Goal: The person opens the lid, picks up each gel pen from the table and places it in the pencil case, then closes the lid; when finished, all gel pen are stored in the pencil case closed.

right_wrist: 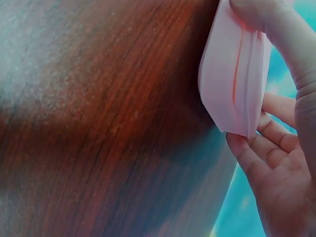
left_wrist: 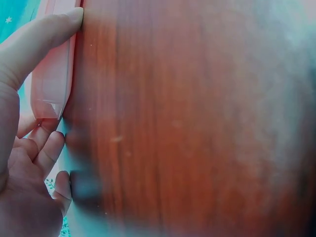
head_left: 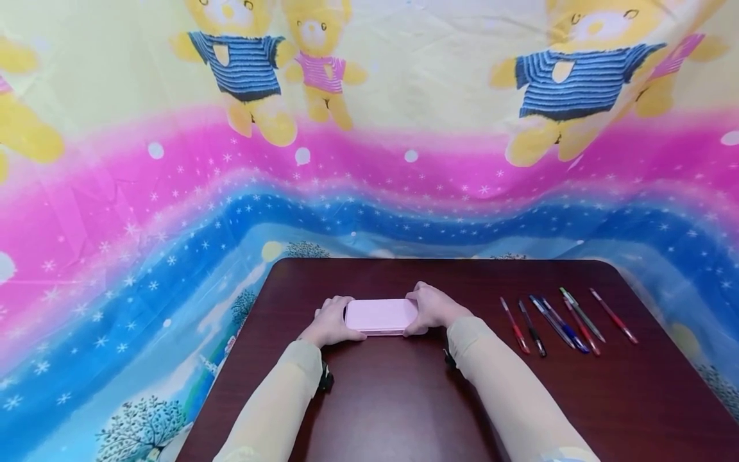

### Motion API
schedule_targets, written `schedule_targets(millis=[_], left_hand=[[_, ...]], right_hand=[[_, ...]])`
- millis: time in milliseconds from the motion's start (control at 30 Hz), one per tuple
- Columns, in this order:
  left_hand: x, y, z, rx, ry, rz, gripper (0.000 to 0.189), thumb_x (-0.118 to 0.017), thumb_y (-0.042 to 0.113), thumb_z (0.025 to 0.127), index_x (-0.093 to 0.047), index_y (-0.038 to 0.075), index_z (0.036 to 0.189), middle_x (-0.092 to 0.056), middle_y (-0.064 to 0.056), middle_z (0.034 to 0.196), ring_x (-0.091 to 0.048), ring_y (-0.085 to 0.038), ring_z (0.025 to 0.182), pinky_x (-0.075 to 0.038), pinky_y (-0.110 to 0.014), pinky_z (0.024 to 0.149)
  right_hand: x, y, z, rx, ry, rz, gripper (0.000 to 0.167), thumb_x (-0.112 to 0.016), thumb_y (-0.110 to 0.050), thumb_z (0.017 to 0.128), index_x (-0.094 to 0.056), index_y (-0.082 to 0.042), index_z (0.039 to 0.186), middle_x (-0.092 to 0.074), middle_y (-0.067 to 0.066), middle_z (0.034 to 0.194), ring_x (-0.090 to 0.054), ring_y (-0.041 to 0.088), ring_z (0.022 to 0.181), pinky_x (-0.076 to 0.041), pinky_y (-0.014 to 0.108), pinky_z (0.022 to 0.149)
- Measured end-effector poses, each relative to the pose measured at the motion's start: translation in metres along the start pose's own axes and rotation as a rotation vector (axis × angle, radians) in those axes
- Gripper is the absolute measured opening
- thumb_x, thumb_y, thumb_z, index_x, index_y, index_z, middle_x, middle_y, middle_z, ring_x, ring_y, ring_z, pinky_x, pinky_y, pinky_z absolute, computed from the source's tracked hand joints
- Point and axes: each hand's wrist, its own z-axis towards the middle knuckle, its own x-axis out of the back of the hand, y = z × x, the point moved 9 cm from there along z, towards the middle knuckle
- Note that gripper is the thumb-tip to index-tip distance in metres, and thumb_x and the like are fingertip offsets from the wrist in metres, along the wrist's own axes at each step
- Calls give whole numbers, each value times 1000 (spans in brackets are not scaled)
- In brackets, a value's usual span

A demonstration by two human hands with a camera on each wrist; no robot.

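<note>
A flat, rounded pink pencil box (head_left: 381, 316) lies on the dark brown table, its lid down. At its left end my left hand (head_left: 333, 323) holds it, thumb along the near edge and fingers behind. My right hand (head_left: 432, 309) grips the right end the same way. In the left wrist view the thumb presses the side of the pink pencil box (left_wrist: 52, 84), with fingertips under its end corner. The right wrist view shows a thin seam running along the pink pencil box (right_wrist: 229, 84), between thumb and fingers.
Several pens lie to the right on the table (head_left: 392, 398), among them a red pen (head_left: 516, 327), a black pen (head_left: 532, 328), a green pen (head_left: 583, 314) and another red pen (head_left: 614, 316) farthest right. A patterned cloth (head_left: 369, 160) hangs behind the table and at its sides.
</note>
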Motion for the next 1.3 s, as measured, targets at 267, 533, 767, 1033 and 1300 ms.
schedule_targets(millis=[267,533,767,1033,1300], left_hand=[[0,-1,-1,8,6,-27,104,-96,62,73,-55,16,157,-61,-9,152,-51,-31,138,-41,-60,114],[0,-1,-4,21,10,-57,103,-98,59,73,-54,16,156,-60,-9,152,-50,-30,138,-40,-60,114],[-1,-4,-3,26,3,-73,104,-98,59,73,-53,17,157,-60,-8,152,-50,-29,136,-40,-58,114],[0,-7,-3,57,-18,-123,109,-99,59,72,-50,18,160,-58,-9,153,-49,-31,136,-42,-60,116],[-3,-9,-5,70,-24,-134,114,-99,61,72,-47,14,163,-55,-13,161,-48,-37,145,-41,-64,121]], right_hand=[[1,-1,0,-21,-25,30,99,-103,-56,67,-71,-7,146,-63,9,128,-61,22,112,-57,42,109],[2,-1,1,-32,-33,39,96,-104,-54,67,-72,-7,144,-64,10,127,-62,22,111,-57,42,109],[7,-2,1,-21,-61,64,88,-100,-52,72,-74,-6,142,-68,13,132,-64,26,119,-57,46,111],[13,8,-3,4,-96,213,87,-91,-61,80,-71,-9,147,-71,14,144,-63,32,135,-53,53,117],[21,36,-1,-17,66,462,51,-71,-62,101,-82,-25,133,-81,2,132,-69,25,130,-53,51,115]])
